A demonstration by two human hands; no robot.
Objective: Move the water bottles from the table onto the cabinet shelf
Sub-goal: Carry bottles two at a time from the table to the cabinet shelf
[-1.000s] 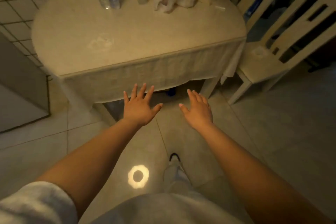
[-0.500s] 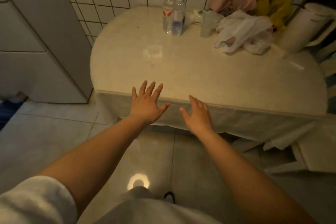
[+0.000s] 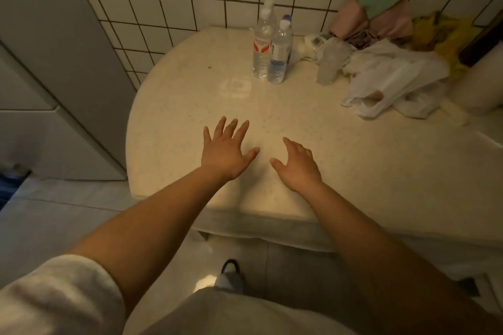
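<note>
Clear plastic water bottles stand upright in a tight group at the back of the cream table, near the tiled wall. The front-left bottle has a red and white label; the front-right bottle has a blue label. More caps show behind them, bodies hidden. My left hand hovers over the table's front part, fingers spread, holding nothing. My right hand is beside it, fingers loosely apart, also empty. Both hands are well short of the bottles.
A translucent cup stands right of the bottles. White plastic bags, pink and yellow cloths and a pale jug crowd the table's right back. A grey cabinet side stands left of the table.
I have stepped closer to the table. Both hands moved forward from below the table edge to over its top, still empty. The bottles have not moved.
</note>
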